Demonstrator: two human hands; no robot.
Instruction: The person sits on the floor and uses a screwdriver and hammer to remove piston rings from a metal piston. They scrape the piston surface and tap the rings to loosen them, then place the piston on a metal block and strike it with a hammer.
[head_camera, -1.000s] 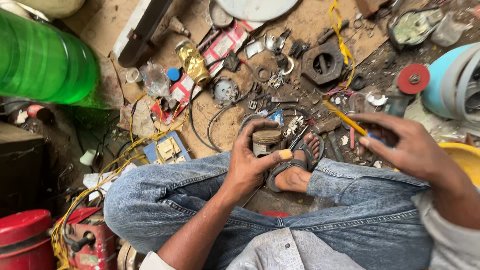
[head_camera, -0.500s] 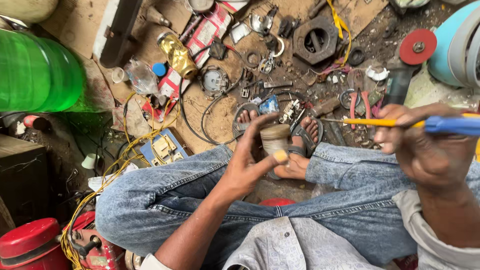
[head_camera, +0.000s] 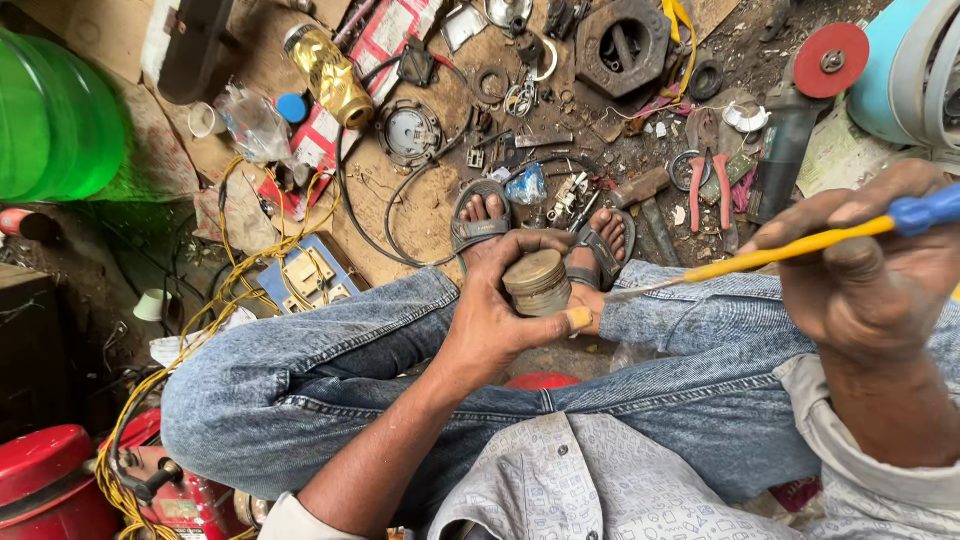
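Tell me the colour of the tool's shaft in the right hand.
Yellow shaft with a blue handle, head view.

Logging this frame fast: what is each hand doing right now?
Left hand: closed around a small round brass-coloured cylinder.
Right hand: closed on a yellow-shafted, blue-handled screwdriver, tip near the cylinder.

The left hand (head_camera: 500, 310) reached forward over the knees, palm up, with its fingers (head_camera: 520, 243) curled closed and the thumb bent across. The right hand (head_camera: 870, 275) was held up close to the camera, its fingers pinched tight, wrist bent.
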